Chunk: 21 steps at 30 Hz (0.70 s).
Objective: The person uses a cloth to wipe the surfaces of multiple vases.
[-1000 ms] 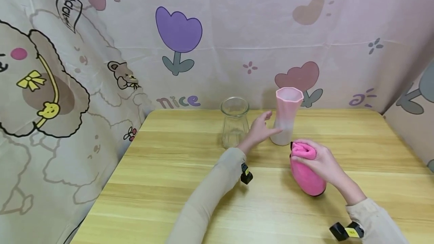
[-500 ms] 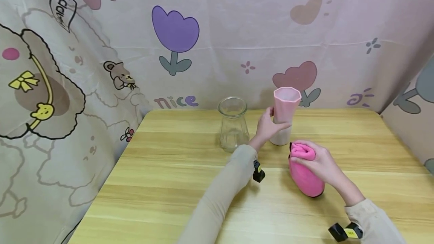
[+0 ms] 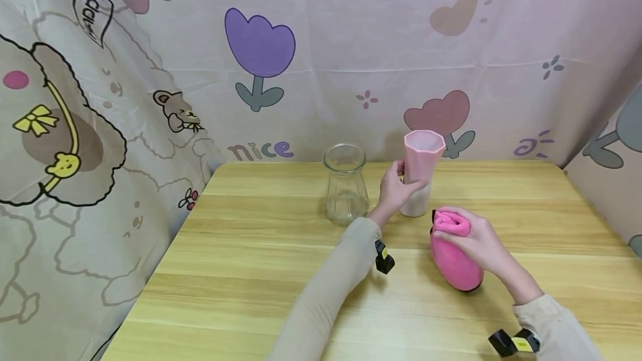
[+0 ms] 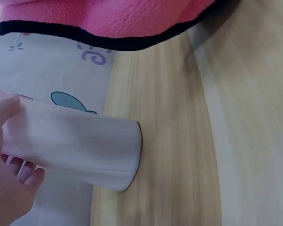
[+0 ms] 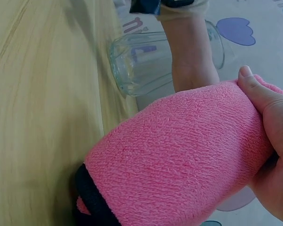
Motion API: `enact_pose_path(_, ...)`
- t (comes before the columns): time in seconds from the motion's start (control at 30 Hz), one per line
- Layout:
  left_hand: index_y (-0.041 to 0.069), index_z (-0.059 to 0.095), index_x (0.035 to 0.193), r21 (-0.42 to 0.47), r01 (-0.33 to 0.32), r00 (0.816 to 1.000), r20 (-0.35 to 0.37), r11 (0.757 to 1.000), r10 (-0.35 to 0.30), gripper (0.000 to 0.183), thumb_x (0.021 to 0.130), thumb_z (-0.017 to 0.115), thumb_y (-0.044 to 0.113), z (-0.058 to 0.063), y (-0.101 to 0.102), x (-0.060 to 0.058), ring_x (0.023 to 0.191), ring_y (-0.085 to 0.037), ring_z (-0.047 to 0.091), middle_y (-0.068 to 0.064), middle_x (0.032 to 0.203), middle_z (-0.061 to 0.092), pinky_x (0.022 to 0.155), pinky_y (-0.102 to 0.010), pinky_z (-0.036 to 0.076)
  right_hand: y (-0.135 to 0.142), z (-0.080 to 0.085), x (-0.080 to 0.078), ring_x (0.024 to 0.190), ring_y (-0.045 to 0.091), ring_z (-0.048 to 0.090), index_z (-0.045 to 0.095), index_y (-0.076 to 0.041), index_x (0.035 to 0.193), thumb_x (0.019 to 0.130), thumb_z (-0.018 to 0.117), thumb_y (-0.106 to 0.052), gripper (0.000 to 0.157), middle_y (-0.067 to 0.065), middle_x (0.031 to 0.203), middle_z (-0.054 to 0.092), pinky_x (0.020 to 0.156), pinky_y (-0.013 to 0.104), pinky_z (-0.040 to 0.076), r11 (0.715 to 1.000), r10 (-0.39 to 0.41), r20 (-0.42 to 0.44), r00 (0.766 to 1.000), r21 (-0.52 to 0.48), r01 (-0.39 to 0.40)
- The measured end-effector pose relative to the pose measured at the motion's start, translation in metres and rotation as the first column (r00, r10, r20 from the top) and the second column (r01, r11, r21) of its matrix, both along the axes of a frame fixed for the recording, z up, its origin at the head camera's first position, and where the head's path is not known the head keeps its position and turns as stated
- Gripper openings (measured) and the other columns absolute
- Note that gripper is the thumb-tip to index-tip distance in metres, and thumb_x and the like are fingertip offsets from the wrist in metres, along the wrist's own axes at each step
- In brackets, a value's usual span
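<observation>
A tall vase (image 3: 423,156), pink at the top and fading to white, stands at the back of the table with its faceted mouth facing up. My left hand (image 3: 395,189) holds it from the left side, thumb across the near face; in the left wrist view the fingers curl around the vase body (image 4: 80,143). My right hand (image 3: 478,241) grips the upper end of a rolled pink towel (image 3: 455,263) with black edging, in front of the vase. In the right wrist view the thumb presses on the towel (image 5: 179,150). Whether its lower end touches the table, I cannot tell.
A clear glass vase (image 3: 346,194) stands to the left of my left hand. The wooden table (image 3: 225,272) meets a cartoon-printed cloth (image 3: 321,60) along its back edge, and more cloth hangs at both sides.
My left hand has moved right, from beside the pink vase to a hold on it. The right hand and the towel have stayed almost in place.
</observation>
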<state>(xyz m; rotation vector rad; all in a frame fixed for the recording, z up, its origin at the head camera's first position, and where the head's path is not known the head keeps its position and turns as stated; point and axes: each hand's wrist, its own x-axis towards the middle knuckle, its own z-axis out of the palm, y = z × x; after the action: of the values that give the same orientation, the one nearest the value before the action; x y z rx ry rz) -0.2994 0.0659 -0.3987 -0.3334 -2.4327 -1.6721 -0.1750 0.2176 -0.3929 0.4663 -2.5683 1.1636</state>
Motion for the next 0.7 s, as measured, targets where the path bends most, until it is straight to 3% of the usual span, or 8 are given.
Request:
enact_pose_path(0.4,0.009,0.053,0.116,0.039,0.099,0.995,-0.006,0.994,-0.099,0.055,0.068,0.079,0.019,-0.004,-0.02,0.016,0.096,-0.009,0.055,-0.001,0.106,0.061,0.084,-0.022,0.048,0.008,0.003,-0.003,0.092,-0.019,0.044,0.059,-0.003,0.114,0.076,0.073,-0.018,0.043,0.013,0.103,0.065,0.076,0.001,0.037,1.0,-0.025,-0.006,1.0,0.015,0.025)
enact_pose_path(0.7,0.007,0.052,0.118,0.073,0.184,0.982,0.036,0.98,-0.187,0.057,0.069,0.079,0.015,-0.006,-0.038,0.031,0.095,-0.009,0.055,-0.002,0.106,0.06,0.083,-0.021,0.048,0.011,0.003,-0.004,0.089,-0.018,0.045,0.058,-0.004,0.114,0.076,0.073,-0.018,0.043,0.013,0.102,0.065,0.073,0.002,0.039,0.999,-0.033,-0.004,0.999,0.015,0.033)
